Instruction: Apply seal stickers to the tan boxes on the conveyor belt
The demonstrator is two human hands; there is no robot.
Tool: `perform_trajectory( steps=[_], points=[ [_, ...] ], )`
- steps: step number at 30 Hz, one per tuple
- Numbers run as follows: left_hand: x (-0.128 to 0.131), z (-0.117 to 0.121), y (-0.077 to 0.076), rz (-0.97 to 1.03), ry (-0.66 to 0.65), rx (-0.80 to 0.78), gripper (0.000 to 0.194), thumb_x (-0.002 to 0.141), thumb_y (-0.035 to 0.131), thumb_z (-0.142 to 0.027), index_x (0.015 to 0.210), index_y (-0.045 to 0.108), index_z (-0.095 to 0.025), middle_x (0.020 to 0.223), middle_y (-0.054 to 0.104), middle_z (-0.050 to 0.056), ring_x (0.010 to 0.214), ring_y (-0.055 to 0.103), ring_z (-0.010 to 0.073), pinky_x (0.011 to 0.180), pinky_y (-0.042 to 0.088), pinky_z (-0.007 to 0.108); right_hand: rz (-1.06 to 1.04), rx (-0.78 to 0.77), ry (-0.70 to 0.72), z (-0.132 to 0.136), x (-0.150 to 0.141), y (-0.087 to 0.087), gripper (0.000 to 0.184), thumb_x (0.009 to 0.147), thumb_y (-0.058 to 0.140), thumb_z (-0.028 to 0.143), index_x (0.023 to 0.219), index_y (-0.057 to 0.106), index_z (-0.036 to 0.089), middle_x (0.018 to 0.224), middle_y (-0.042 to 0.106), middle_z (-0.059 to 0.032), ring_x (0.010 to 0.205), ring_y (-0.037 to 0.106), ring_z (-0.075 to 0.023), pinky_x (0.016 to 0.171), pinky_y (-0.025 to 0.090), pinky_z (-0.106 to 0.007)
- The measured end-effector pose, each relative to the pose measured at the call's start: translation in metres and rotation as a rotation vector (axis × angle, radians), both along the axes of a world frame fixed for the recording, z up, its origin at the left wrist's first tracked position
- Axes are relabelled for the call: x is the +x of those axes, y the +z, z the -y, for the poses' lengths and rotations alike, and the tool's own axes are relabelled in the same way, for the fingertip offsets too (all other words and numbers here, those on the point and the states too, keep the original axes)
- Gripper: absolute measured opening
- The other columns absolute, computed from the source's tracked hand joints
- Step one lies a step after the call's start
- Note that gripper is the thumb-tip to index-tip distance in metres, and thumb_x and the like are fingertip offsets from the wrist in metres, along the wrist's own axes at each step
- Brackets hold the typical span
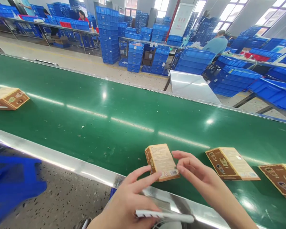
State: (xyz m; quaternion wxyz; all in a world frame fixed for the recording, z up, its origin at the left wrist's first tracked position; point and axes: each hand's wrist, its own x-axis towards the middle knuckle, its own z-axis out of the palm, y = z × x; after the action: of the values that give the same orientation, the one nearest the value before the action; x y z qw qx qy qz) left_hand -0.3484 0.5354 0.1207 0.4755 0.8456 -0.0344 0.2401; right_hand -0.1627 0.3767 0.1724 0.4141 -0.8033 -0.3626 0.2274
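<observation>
A brown and cream printed carton [160, 159] lies tilted on the green conveyor belt in front of me. My left hand [133, 197] rests its index and middle fingertips on the carton's near left part. Its lower fingers are curled round a white pen-like stick [169, 216] with dark marks. At the carton's right edge is my right hand [197, 173], index finger stretched out, thumb and middle finger drawn together in a pinch. Whatever lies between those fingertips is too small to make out. To the right, another carton [233, 163] shows a small white patch on top.
More cartons sit on the belt [97, 127]: one at far left [10, 98], one at the right edge [280, 179]. A metal rail [90, 173] borders the near side. Beyond stand stacked blue crates [108, 35], a metal-topped table [189, 83] and a seated person [216, 44].
</observation>
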Motion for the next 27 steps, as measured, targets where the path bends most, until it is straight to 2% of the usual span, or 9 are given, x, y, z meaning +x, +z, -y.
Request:
perform_trajectory(
  steps=[2,4,7,10,17,20,23,25,27],
  points=[
    [0.009,0.003,-0.004,-0.039,-0.124,0.118,0.014,0.072,0.077,-0.013,0.08,0.08,-0.024,0.156,0.046,0.004,0.144,0.042,0.0403,0.117,0.037,0.055,-0.188,-0.054,-0.129,-0.007,0.013,-0.005,0.056,0.077,0.065,0.079,0.076,0.07,0.022,0.131,0.066,-0.0145,0.119,0.062,-0.0375,0.099,0.051,-0.05],
    [0.017,0.007,-0.004,-0.147,-0.214,0.197,0.013,0.076,0.077,-0.013,0.083,0.08,-0.023,0.159,0.04,0.004,0.147,0.036,0.0404,0.121,0.03,0.059,-0.29,-0.078,-0.174,-0.014,0.021,-0.006,0.061,0.068,0.07,0.082,0.075,0.07,0.021,0.132,0.066,-0.0147,0.124,0.057,-0.0402,0.106,0.044,-0.052],
    [0.026,0.014,-0.001,-0.238,-0.257,0.236,0.006,0.083,0.074,-0.016,0.083,0.079,-0.018,0.161,0.037,0.008,0.148,0.034,0.0387,0.122,0.031,0.056,-0.35,-0.086,-0.146,-0.018,0.025,-0.002,0.061,0.066,0.073,0.081,0.071,0.069,0.02,0.126,0.069,-0.0139,0.122,0.058,-0.0392,0.105,0.043,-0.049],
    [0.03,0.021,-0.002,-0.249,-0.259,0.227,0.003,0.079,0.076,-0.013,0.078,0.078,-0.014,0.162,0.035,0.012,0.149,0.031,0.0405,0.121,0.034,0.053,-0.36,-0.125,-0.126,-0.018,0.025,0.003,0.06,0.065,0.073,0.08,0.071,0.068,0.021,0.121,0.071,-0.0129,0.116,0.061,-0.0367,0.103,0.046,-0.046],
    [0.038,0.032,-0.004,-0.266,-0.286,0.219,0.005,0.08,0.074,-0.014,0.076,0.077,-0.013,0.161,0.035,0.013,0.15,0.029,0.0401,0.122,0.034,0.052,-0.318,-0.154,-0.168,-0.009,0.029,0.004,0.065,0.063,0.072,0.081,0.086,0.073,0.021,0.104,0.075,-0.0113,0.099,0.066,-0.0321,0.092,0.051,-0.042],
    [0.041,0.036,-0.002,-0.277,-0.303,0.221,0.005,0.08,0.073,-0.014,0.076,0.077,-0.013,0.162,0.033,0.013,0.15,0.028,0.04,0.123,0.032,0.053,-0.282,-0.13,-0.188,-0.004,0.031,-0.001,0.059,0.065,0.072,0.077,0.083,0.071,0.021,0.105,0.074,-0.0117,0.097,0.066,-0.0304,0.087,0.052,-0.039],
    [0.044,0.041,-0.003,-0.283,-0.313,0.22,0.005,0.08,0.073,-0.013,0.076,0.076,-0.013,0.164,0.03,0.012,0.15,0.027,0.0396,0.123,0.031,0.053,-0.229,-0.128,-0.219,0.0,0.029,-0.006,0.051,0.068,0.069,0.071,0.08,0.068,0.021,0.102,0.074,-0.0119,0.089,0.067,-0.0286,0.074,0.054,-0.037],
    [0.046,0.043,-0.002,-0.285,-0.32,0.218,0.006,0.08,0.072,-0.012,0.076,0.076,-0.013,0.165,0.028,0.011,0.151,0.026,0.0392,0.123,0.031,0.053,-0.152,-0.139,-0.273,0.003,0.025,-0.009,0.046,0.071,0.065,0.067,0.08,0.066,0.022,0.098,0.073,-0.0113,0.081,0.067,-0.0275,0.065,0.054,-0.036],
    [0.049,0.045,-0.001,-0.28,-0.329,0.212,0.007,0.079,0.071,-0.01,0.075,0.076,-0.013,0.165,0.026,0.009,0.151,0.026,0.0386,0.124,0.03,0.053,-0.01,-0.135,-0.329,0.005,0.017,-0.012,0.041,0.076,0.059,0.064,0.079,0.064,0.024,0.099,0.072,-0.0112,0.079,0.067,-0.027,0.064,0.054,-0.038]
  ],
)
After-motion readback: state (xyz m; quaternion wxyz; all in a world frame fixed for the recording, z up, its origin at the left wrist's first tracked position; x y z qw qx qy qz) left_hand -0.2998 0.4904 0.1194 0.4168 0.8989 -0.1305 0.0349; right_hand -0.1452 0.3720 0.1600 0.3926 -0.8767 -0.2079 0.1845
